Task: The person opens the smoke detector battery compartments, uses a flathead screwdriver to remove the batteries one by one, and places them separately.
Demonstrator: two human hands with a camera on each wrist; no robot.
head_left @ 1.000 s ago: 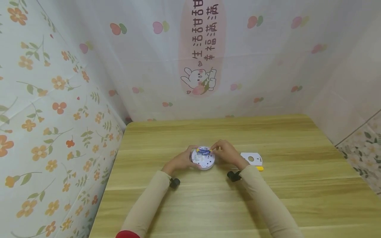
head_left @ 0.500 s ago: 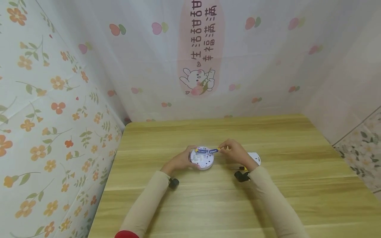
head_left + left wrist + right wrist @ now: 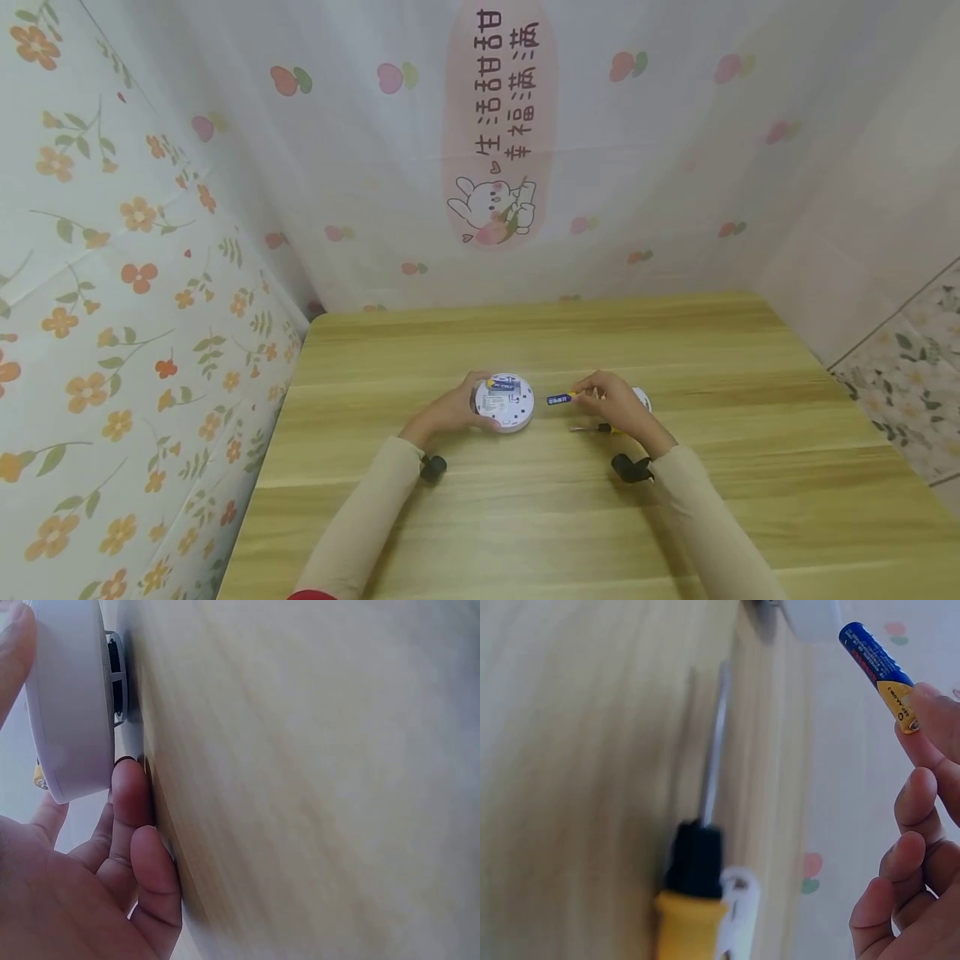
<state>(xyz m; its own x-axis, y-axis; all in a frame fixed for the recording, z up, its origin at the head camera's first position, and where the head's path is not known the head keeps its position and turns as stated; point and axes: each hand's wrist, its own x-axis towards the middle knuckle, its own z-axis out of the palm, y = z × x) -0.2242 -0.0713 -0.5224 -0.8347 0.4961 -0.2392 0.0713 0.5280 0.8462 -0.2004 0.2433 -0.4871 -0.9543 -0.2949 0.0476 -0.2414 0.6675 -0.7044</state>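
My left hand (image 3: 448, 410) holds a round white smoke detector (image 3: 516, 413) by its left side, back face up. One blue and yellow battery (image 3: 504, 384) lies in the detector's compartment. In the left wrist view the detector's white side (image 3: 71, 697) shows, its dark vent facing the table, the fingers curled beneath. To the right, my right hand (image 3: 609, 403) pinches a second AA battery (image 3: 877, 671) by its yellow end between thumb and forefinger. Its blue end points left toward the detector, with a gap between them.
A screwdriver (image 3: 694, 900) with a yellow and black handle lies on the wooden table (image 3: 480, 517) below my right hand. Beside it is a white mounting plate (image 3: 642, 398), mostly hidden by that hand. Patterned cloth (image 3: 360, 167) hangs behind and at the left.
My right hand has drawn the second battery out of the detector and moved it right, clear of the rim. The left hand keeps its hold on the detector.
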